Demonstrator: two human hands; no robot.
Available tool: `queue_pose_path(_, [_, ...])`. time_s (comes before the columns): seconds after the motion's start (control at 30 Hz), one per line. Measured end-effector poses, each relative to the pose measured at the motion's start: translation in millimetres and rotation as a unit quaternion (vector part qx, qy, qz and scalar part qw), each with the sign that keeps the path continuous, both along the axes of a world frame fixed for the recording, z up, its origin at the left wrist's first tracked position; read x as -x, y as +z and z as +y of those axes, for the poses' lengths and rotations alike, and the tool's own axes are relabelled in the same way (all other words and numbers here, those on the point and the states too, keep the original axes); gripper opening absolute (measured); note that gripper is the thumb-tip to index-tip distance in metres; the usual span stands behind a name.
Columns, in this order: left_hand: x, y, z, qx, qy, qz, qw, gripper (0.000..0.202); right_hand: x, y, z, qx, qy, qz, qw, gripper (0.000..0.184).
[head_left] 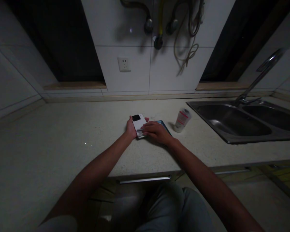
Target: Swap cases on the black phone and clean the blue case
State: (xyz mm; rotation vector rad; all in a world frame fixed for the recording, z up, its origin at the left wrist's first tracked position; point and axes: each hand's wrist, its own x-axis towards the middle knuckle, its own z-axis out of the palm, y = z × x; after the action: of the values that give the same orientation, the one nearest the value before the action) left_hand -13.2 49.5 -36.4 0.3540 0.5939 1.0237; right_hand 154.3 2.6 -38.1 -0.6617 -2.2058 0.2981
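Item under inspection: a white smartphone (139, 121), back face up, held just above or resting on the bench (99, 129); which of the two cannot be determined. Its black camera block (136, 118) lies at the far end. The phone is judged light, rigid and smooth, liable to slip and to suffer if dropped; the long side edges appear the soundest place to take hold, clear of the camera block. The left hand (130, 128) grasps it, thumb along the left edge, fingertips showing beyond the right edge, the fingers opened to about the phone's width. The right hand (159, 132) lies over the near right part, its fingers (148, 128) extended and close together; a thin greyish strip (140, 130) shows at their tips, nature unclear, and whether it is pinched cannot be told. A blue-edged flat item (161, 122) lies partly hidden beyond the right hand. A plastic cup (183, 120) stands to its right, near the steel sink (209, 121).
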Motion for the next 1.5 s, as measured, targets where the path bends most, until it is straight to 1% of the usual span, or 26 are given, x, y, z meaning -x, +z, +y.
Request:
queue_pose_path(0.03, [0, -0.3, 0, 0.001, 0.004, 0.000, 1.000, 0.081, -3, 2.3, 0, 0.015, -0.023, 0.026, 0.999, 0.024])
queue_pose_path(0.1, [0, -0.4, -1, 0.006, 0.016, 0.003, 1.000, 0.075, -8, 6.9, -1, 0.047, -0.092, 0.085, 0.991, 0.026])
queue_pose_path(0.17, [0, 0.5, -2, 0.012, 0.027, 0.005, 1.000, 0.069, -11, 10.5, -1, 0.091, -0.160, 0.140, 0.973, 0.032])
queue_pose_path(0.23, [0, 3.3, -4, 0.016, 0.020, 0.001, 1.000, 0.066, -13, 12.4, -1, 0.137, -0.193, 0.182, 0.954, 0.038])
queue_pose_path(0.3, [1, 8.1, -8, 0.012, -0.017, -0.004, 1.000, 0.066, -14, 12.8, 0, 0.168, -0.194, 0.208, 0.944, 0.043])
queue_pose_path(0.37, [2, 14.1, -13, -0.002, -0.062, -0.004, 0.998, 0.062, -13, 12.2, 1, 0.183, -0.193, 0.224, 0.938, 0.045])
queue_pose_path(0.47, [3, 21.7, -19, -0.025, -0.093, 0.008, 0.995, 0.051, -12, 12.2, 3, 0.220, -0.185, 0.244, 0.926, 0.045])
queue_pose_path(0.53, [1, 24.2, -23, -0.029, -0.093, 0.029, 0.995, 0.046, -10, 14.0, 3, 0.255, -0.165, 0.264, 0.915, 0.045])
queue_pose_path(0.6, [-2, 24.5, -26, -0.030, -0.080, 0.054, 0.995, 0.042, -7, 17.5, 1, 0.292, -0.146, 0.285, 0.901, 0.048])
queue_pose_path(0.7, [-9, 23.0, -28, -0.035, -0.043, 0.065, 0.996, 0.036, -4, 23.9, -5, 0.361, -0.115, 0.288, 0.879, 0.051])
queue_pose_path(0.77, [-14, 22.0, -29, -0.034, -0.013, 0.056, 0.998, 0.032, -2, 26.7, -9, 0.393, -0.085, 0.265, 0.876, 0.050])
queue_pose_path(0.87, [-19, 21.8, -30, -0.026, 0.022, 0.060, 0.998, 0.033, -1, 25.7, -13, 0.406, -0.049, 0.208, 0.888, 0.047])
queue_pose_path(0.93, [-20, 22.0, -31, -0.024, 0.036, 0.077, 0.996, 0.037, -1, 22.5, -13, 0.408, -0.047, 0.160, 0.897, 0.046])
queue_pose_path(1.03, [-20, 21.6, -31, -0.036, 0.059, 0.094, 0.993, 0.038, -2, 18.7, -12, 0.398, -0.068, 0.106, 0.909, 0.046])
queue_pose_path(1.13, [-21, 20.9, -30, -0.062, 0.075, 0.072, 0.993, 0.030, -2, 19.0, -11, 0.373, -0.078, 0.088, 0.920, 0.040])
queue_pose_path(1.23, [-21, 20.6, -29, -0.074, 0.053, 0.024, 0.996, 0.028, -5, 20.7, -10, 0.320, -0.112, 0.080, 0.937, 0.027])
queue_pose_path(1.27, [-21, 20.4, -28, -0.070, 0.037, 0.016, 0.997, 0.029, -6, 21.0, -9, 0.308, -0.128, 0.084, 0.939, 0.025])
queue_pose_path(1.33, [-18, 19.5, -26, -0.062, 0.018, 0.018, 0.998, 0.025, -9, 20.8, -7, 0.312, -0.147, 0.108, 0.932, 0.023])
queue_pose_path(1.4, [-15, 18.1, -24, -0.079, 0.029, 0.033, 0.996, 0.012, -10, 19.6, -4, 0.328, -0.150, 0.144, 0.921, 0.022])
queue_pose_path(1.43, [-13, 17.3, -23, -0.091, 0.033, 0.052, 0.994, 0.006, -11, 18.7, -3, 0.335, -0.150, 0.160, 0.916, 0.022])
queue_pose_path(1.5, [-9, 15.9, -23, -0.109, 0.018, 0.126, 0.986, 0.003, -11, 16.5, 0, 0.342, -0.157, 0.183, 0.908, 0.022])
